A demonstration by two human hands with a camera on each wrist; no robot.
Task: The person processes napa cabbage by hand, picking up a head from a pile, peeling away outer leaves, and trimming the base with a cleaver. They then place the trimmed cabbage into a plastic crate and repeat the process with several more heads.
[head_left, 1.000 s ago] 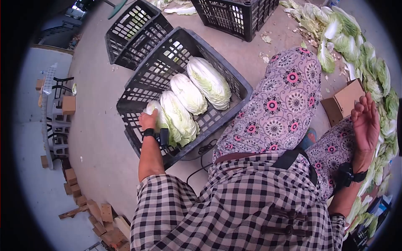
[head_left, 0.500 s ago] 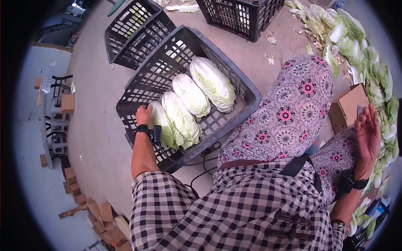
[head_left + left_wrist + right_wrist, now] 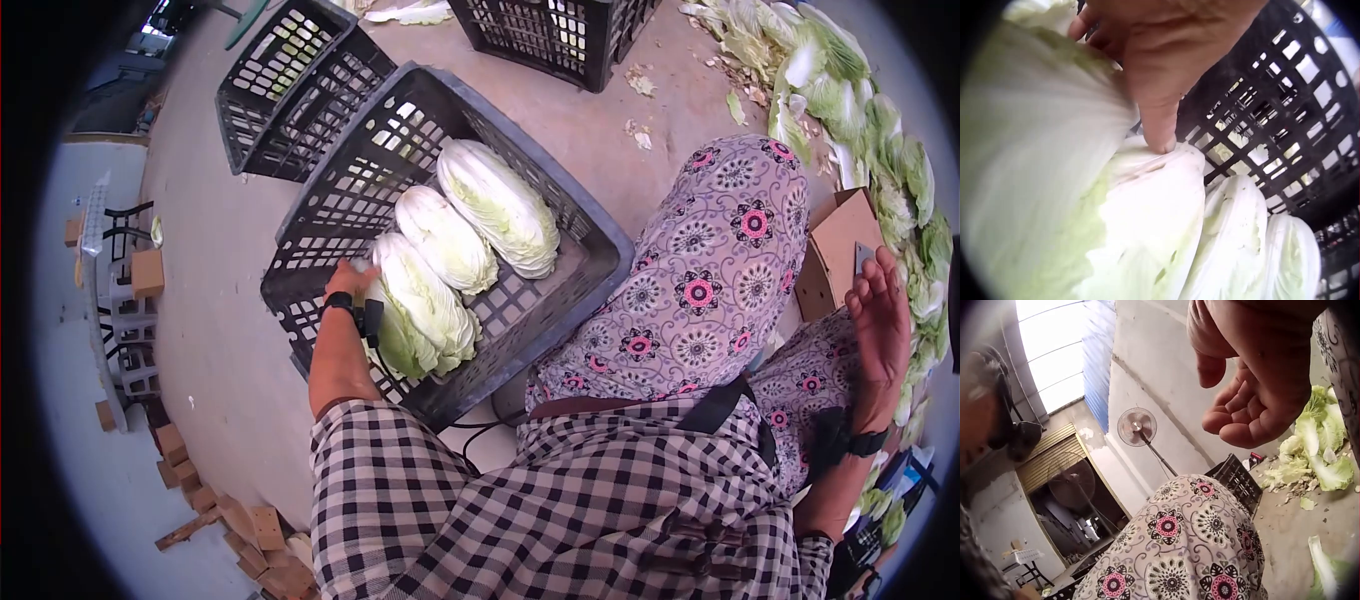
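Several Chinese cabbages lie side by side in a black plastic crate (image 3: 603, 250) before the person's knees. At the row's left end the left hand (image 3: 350, 280) grips the white base of the leftmost Chinese cabbage (image 3: 398, 335). In the left wrist view, the fingers reach over that cabbage's far side, while the thumb (image 3: 1160, 128) touches the base of the neighbouring cabbage (image 3: 1154, 212). The right hand (image 3: 880, 320) is raised above the right thigh, its fingers (image 3: 1241, 428) loosely curled around nothing.
Another black crate (image 3: 290, 90) stands beyond the cabbage crate, and a further crate (image 3: 545, 40) farther ahead. Loose cabbage leaves (image 3: 830, 90) are heaped along the right side. A cardboard box (image 3: 840, 250) sits by the right hand. A cable (image 3: 480, 430) runs near the crate's front.
The left hand has shifted from the leftmost cabbage's top to its left side, then back over its base. The leftmost cabbages have moved slightly with the crate in view. The right hand stays raised.
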